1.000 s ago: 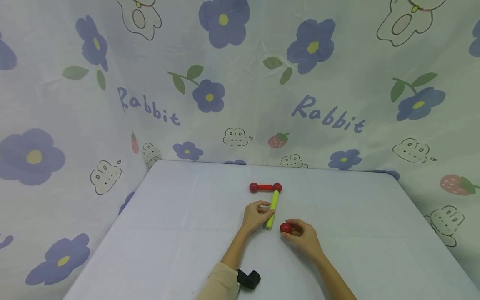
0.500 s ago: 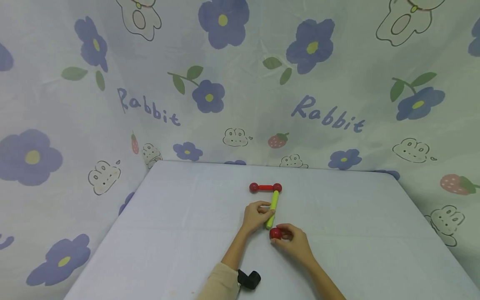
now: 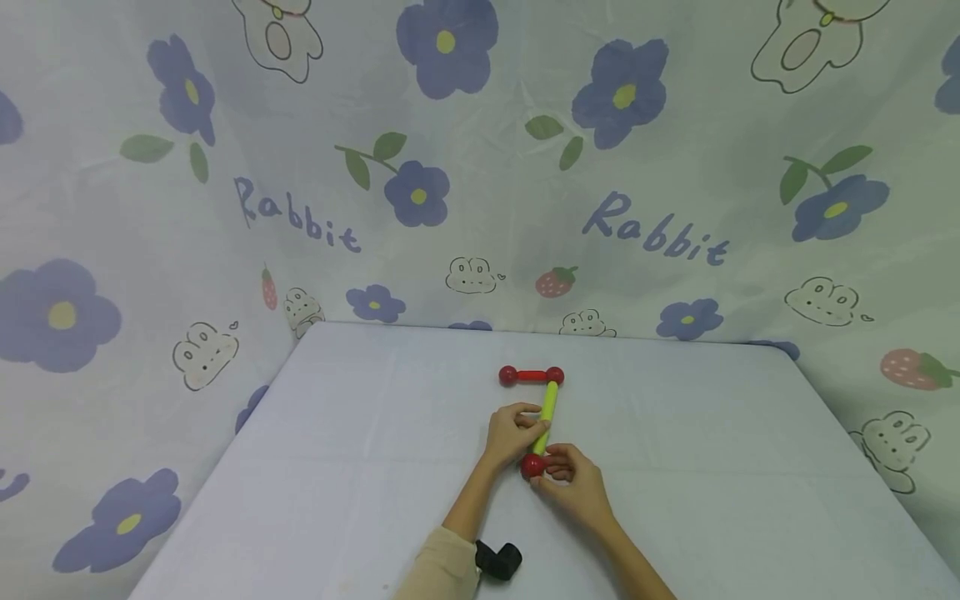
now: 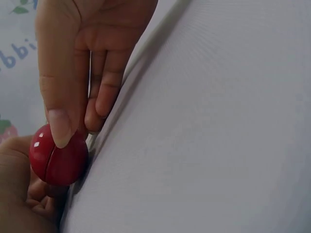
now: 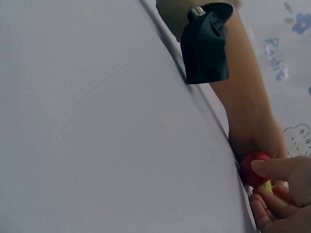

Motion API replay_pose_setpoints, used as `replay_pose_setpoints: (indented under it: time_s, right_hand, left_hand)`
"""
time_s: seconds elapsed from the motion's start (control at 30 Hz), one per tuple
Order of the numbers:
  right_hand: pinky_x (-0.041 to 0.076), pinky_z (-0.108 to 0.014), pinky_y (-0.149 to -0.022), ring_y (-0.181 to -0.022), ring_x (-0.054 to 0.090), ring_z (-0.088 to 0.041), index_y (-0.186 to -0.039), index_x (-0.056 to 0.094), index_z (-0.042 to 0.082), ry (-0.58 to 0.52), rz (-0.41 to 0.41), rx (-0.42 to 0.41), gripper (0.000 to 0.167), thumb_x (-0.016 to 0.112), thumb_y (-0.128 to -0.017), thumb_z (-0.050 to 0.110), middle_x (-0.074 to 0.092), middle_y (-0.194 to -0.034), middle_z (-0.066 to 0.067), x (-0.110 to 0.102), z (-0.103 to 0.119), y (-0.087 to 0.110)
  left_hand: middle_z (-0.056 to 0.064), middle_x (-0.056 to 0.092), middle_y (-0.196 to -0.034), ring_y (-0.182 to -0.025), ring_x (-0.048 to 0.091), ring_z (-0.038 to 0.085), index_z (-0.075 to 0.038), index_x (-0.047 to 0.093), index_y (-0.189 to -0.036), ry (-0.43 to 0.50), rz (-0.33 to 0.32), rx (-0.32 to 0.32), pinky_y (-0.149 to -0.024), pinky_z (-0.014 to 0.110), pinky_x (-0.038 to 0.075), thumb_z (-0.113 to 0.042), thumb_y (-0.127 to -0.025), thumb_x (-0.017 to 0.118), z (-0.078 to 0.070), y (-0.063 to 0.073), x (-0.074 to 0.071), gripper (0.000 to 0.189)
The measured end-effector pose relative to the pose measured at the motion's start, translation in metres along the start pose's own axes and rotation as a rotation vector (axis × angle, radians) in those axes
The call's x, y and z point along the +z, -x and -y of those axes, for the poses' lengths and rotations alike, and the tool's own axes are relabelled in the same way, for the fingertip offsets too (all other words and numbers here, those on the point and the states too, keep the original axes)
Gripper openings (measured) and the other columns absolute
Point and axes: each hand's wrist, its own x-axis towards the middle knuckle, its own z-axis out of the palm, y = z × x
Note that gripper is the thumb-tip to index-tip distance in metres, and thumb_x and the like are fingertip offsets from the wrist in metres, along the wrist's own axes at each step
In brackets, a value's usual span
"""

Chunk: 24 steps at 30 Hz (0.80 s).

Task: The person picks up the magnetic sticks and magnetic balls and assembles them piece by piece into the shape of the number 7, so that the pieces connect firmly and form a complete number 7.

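Note:
My left hand (image 3: 512, 433) pinches a yellow-green stick (image 3: 549, 404) that lies on the table. The stick's far end meets a red ball (image 3: 555, 376), which a short red stick (image 3: 532, 376) links to a second red ball (image 3: 507, 376). At the stick's near end, my right hand (image 3: 581, 487) holds another red ball (image 3: 532, 465) between thumb and fingers, the ball against the stick. In the left wrist view, this glossy ball (image 4: 59, 155) shows a seam, and the left hand hides the stick. The right wrist view shows the ball (image 5: 253, 169) and a bit of the stick (image 5: 268, 186).
White cloth covers the table (image 3: 360, 467). A patterned curtain (image 3: 480, 150) with flowers and rabbits hangs behind and at the sides. A black wrist camera (image 3: 498, 561) sits at the left sleeve (image 3: 438, 567).
My right hand has moved left with the red ball, from apart to touching the near end of the yellow-green stick. The left hand stays where it was.

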Motion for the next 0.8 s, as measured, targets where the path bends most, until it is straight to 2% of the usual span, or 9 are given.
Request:
replay_pose_setpoints:
  time_s: [0.17,0.4,0.67,0.8]
  right_hand:
    - [0.054,-0.026,-0.072,-0.082,0.064,-0.023,-0.103,0.061,-0.004,-0.001,-0.018,-0.003,0.041,0.082,-0.068,0.002,0.068,-0.087,-0.007,0.0024,0.0005,-0.0002]
    - [0.053,-0.025,-0.070,-0.081,0.064,-0.022,-0.102,0.060,-0.004,0.044,-0.016,-0.010,0.041,0.082,-0.068,0.002,0.068,-0.087,-0.007,0.0024,0.0016,0.0006]
    - [0.050,-0.022,-0.064,-0.074,0.059,-0.014,-0.110,0.058,-0.001,0.199,-0.029,-0.012,0.053,0.084,-0.070,0.023,0.067,-0.087,-0.004,0.0032,0.0018,0.0007]
    - [0.049,-0.022,-0.064,-0.073,0.057,-0.012,-0.111,0.058,-0.001,0.238,-0.042,-0.006,0.057,0.084,-0.069,0.026,0.067,-0.087,-0.005,0.0052,0.0007,0.0000]
  left_hand:
    - [0.015,0.072,-0.080,-0.068,0.068,0.017,0.003,0.068,-0.103,0.007,-0.002,0.004,-0.054,0.019,0.050,-0.017,-0.079,0.073,0.0006,0.0004,0.0007,0.032]
    - [0.014,0.072,-0.079,-0.066,0.066,0.013,0.002,0.068,-0.103,0.002,-0.006,-0.002,-0.054,0.018,0.048,-0.018,-0.080,0.073,-0.0003,0.0007,0.0008,0.031]
    - [0.015,0.072,-0.079,-0.066,0.067,0.014,0.002,0.068,-0.103,0.005,-0.008,0.002,-0.054,0.019,0.049,-0.019,-0.079,0.073,0.0000,0.0013,0.0004,0.032]
    - [0.014,0.072,-0.080,-0.065,0.067,0.012,0.002,0.068,-0.104,-0.004,-0.003,0.006,-0.053,0.019,0.050,-0.020,-0.079,0.073,0.0017,0.0010,0.0003,0.033]
